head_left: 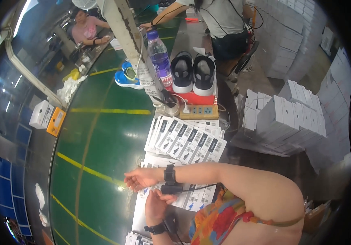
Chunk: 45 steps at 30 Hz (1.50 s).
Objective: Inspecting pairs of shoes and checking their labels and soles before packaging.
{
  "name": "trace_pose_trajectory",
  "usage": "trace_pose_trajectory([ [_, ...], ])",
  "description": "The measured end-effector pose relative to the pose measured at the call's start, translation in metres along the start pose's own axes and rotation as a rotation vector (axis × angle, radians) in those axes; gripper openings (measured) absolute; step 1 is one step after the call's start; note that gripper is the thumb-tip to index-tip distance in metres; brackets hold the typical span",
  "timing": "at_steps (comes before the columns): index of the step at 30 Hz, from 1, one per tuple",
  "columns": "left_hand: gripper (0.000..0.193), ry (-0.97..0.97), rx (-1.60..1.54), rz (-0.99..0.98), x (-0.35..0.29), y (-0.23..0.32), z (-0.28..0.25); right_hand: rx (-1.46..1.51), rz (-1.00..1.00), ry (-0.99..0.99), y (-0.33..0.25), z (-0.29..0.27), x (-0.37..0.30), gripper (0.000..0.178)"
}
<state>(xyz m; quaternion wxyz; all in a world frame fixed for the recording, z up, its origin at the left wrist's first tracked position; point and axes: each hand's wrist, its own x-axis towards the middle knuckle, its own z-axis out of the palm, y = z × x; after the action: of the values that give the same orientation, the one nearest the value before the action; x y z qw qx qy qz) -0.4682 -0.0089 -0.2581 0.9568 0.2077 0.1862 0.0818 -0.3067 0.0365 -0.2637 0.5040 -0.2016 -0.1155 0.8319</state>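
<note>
Smooth green table, yellow-striped, lies open left of my hands; my right hand, fingers loosely curled, lies over the left edge of the flat paper label sheets at centre; just below, my left hand bends its fingers, pinching or not I cannot tell; boxy white cartons stack at right, contents hidden.

1. Left of the right hand, the green conveyor belt offers a wide free lane.
2. The right forearm bars the left hand ahead.
3. Beyond the fanned barcode cards, a power strip, black sneakers, a bottle and a post block passage.
</note>
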Motion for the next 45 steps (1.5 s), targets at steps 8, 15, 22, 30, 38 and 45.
trace_pose_trajectory([
  [8,0.038,-0.011,0.003,0.006,0.004,0.01,-0.001,-0.06,0.001,0.027,-0.007,0.003,0.005,0.022],
  [15,0.035,-0.012,0.004,0.024,0.003,0.007,-0.016,-0.057,0.015,0.027,-0.002,-0.001,0.014,0.021],
  [22,0.037,-0.091,-0.036,-0.074,0.009,0.003,-0.015,-0.06,-0.004,0.068,-0.002,-0.003,-0.002,0.023],
  [30,0.035,-0.12,-0.061,-0.091,0.01,-0.004,-0.031,-0.099,0.027,0.012,0.002,-0.014,0.004,0.023],
  [38,0.033,-0.147,-0.036,-0.107,0.012,-0.002,-0.04,-0.079,0.003,-0.056,0.005,-0.013,0.005,0.023],
  [45,0.036,0.03,0.056,0.024,0.007,0.003,-0.036,-0.121,0.012,0.054,0.002,0.001,0.016,0.023],
])
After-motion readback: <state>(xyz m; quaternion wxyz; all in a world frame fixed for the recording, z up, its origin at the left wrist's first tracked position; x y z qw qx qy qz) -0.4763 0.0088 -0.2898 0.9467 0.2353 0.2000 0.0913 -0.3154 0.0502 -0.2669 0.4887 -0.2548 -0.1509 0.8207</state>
